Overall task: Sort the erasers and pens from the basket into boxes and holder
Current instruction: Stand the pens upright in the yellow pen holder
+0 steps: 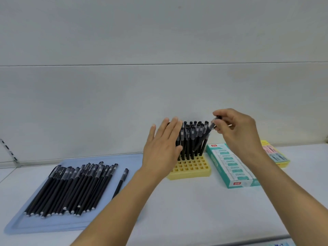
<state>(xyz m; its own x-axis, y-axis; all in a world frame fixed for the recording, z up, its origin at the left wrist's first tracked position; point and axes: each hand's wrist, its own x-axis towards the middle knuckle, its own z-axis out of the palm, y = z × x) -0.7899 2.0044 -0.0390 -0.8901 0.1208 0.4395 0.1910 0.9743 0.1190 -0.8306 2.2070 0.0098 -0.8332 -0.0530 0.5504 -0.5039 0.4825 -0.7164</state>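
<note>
Near the back edge of the desk (177, 201), about midway along it, stands a yellow holder (190, 168) with a grid of square holes. Its rear rows are filled with black pens (190, 137) standing upright, while the front rows are bare. Against the left side of that bunch rests the left hand (162, 144), its fingers straight and together, gripping nothing. Above the holder's right rear corner, the right hand (234, 128) pinches the capped top of one black pen (205, 135) between thumb and fingertips; this pen leans, its lower end down among the standing ones, though whether it sits in a hole cannot be told.

Toward the left end of the desk lies a flat blue tray (23, 221) carrying a row of black pens (71, 189) laid side by side, with a single pen (120, 181) apart at the row's right. Just right of the holder sits a green and white box (230, 167) of erasers, and beyond it, partly hidden by the right wrist, a yellow box (278, 157).
</note>
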